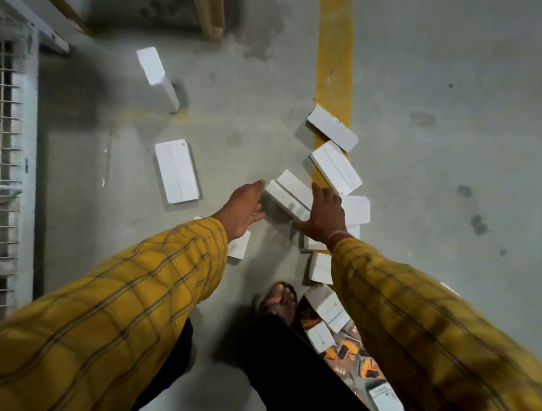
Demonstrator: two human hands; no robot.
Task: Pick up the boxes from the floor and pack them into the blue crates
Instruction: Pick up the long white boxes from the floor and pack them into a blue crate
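Both hands flank a white box (289, 195); left hand (244, 206) and right hand (325, 215) grips apart.

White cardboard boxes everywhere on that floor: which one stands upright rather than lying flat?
The tall white cardboard box farthest from the hands, at upper left. It stands on its end; the others lie flat or tilted.

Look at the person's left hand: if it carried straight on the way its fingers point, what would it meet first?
The left hand points up and right, its fingertips almost at the near end of the white box lying between both hands. That box would likely come first, though depth is hard to judge; the right hand flanks its other side.
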